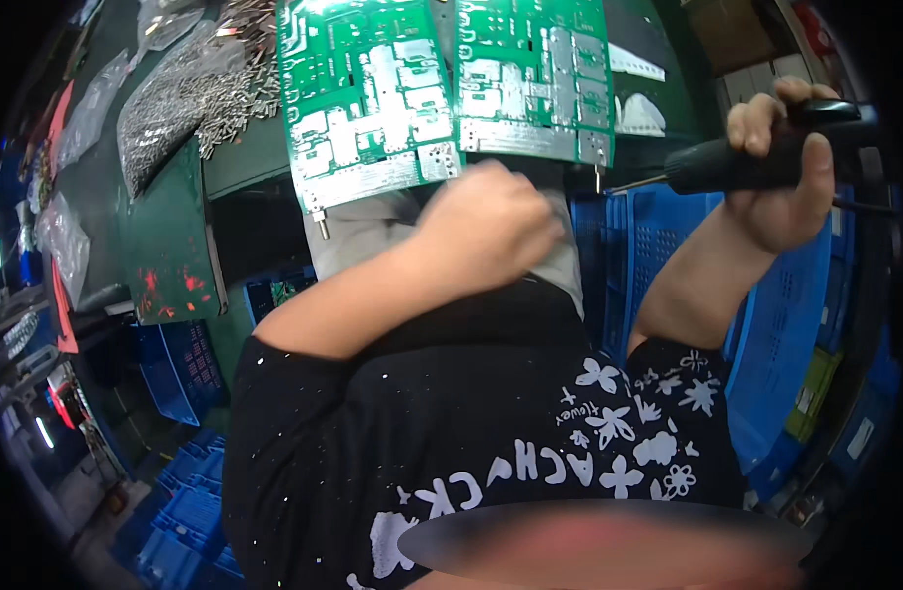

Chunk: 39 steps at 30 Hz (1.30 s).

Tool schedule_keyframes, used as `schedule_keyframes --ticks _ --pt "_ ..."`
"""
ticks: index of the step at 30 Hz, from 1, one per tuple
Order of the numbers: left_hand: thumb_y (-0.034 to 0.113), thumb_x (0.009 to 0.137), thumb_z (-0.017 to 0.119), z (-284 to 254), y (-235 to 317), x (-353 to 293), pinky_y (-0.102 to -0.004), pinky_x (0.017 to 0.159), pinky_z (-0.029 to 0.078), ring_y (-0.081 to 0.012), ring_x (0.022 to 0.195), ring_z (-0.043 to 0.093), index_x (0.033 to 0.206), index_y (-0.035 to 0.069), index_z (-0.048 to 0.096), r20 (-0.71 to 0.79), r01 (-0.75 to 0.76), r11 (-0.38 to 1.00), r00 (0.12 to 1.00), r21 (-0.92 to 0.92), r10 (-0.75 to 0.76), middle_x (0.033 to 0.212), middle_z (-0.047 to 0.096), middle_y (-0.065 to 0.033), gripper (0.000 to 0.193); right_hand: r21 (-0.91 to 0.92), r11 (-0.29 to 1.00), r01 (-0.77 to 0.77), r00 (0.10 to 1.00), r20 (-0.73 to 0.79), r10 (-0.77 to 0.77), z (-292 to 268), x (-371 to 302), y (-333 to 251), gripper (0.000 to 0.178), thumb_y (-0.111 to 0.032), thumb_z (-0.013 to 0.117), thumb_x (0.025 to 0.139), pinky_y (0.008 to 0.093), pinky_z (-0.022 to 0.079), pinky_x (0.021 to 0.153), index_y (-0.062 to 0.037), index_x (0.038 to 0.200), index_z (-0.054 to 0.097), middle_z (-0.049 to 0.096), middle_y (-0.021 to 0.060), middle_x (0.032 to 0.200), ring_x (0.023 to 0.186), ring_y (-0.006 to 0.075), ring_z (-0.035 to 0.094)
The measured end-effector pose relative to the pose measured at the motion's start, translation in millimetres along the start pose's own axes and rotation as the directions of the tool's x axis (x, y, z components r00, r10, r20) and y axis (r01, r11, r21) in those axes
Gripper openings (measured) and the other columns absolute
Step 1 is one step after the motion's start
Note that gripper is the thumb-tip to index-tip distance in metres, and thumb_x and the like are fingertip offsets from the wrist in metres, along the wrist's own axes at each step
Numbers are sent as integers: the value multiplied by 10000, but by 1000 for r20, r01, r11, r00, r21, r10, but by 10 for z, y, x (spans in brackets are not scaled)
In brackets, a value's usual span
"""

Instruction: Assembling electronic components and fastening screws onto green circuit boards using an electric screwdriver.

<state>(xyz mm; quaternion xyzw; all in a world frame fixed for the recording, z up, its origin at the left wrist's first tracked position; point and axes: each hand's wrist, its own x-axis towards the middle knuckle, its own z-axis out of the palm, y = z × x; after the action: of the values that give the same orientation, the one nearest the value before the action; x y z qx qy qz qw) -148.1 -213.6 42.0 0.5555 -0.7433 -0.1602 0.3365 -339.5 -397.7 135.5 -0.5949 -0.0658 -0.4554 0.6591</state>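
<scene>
Right grip point(778, 206) — black driver point(705, 167), thin-tipped

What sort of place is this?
Likely an electronics assembly workshop: two green circuit boards, a black screwdriver in the right hand, and a heap of small metal parts left of the boards.

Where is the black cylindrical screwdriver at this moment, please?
The black screwdriver is in the right hand at the head view's upper right, right of two flat green circuit boards.

Circuit boards point(368, 98) gleam with shiny metal, the screwdriver point(707, 166) looks smooth plastic, the shirt point(442, 403) matt cloth.
</scene>
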Motion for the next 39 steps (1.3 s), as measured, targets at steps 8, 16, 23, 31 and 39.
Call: schedule_keyframes --ticks 8,16,23,31,39 --pt "409 770 682 -97 -506 158 -472 1070 235 -308 1295 389 1242 31 518 -74 250 755 963 606 -259 1303 509 -184 626 -159 981 109 991 -63 -120 188 -201 227 407 -128 500 867 330 440 638 21 1229 388 555 218 1132 679 179 537" --pt "367 709 713 18 -624 116 -456 1029 333 -284 1127 556 1042 119 644 -138 108 798 990 593 -31 1126 616 -194 421 -34 994 104 986 -126 -107 195 -223 219 404 -100 512 873 340 469 648 29 1232 383 553 256 1103 705 204 569" --pt "374 691 720 -9 -596 75 -521 1035 287 -304 1166 529 965 89 632 -169 115 866 985 487 -35 1124 614 -211 405 -24 1000 -3 995 -104 0 219 -227 178 398 -134 537 870 318 403 691 -48 1242 425 552 151 1162 745 160 518" --pt "267 757 667 -1255 -1408 -206 -413 807 478 -291 900 612 949 95 665 -603 452 777 789 439 -119 945 665 -112 258 -62 997 -45 995 -97 38 106 -361 -25 355 -149 536 869 301 400 677 -46 1192 431 531 135 1174 729 149 505" --pt "244 820 588 -1914 -2590 -406 -436 856 460 -261 1000 582 1033 178 663 -405 485 301 866 821 -293 1088 627 -32 236 -52 998 -31 992 -124 24 253 -302 144 419 -136 561 866 292 413 640 -27 1245 419 547 144 1139 703 147 522"
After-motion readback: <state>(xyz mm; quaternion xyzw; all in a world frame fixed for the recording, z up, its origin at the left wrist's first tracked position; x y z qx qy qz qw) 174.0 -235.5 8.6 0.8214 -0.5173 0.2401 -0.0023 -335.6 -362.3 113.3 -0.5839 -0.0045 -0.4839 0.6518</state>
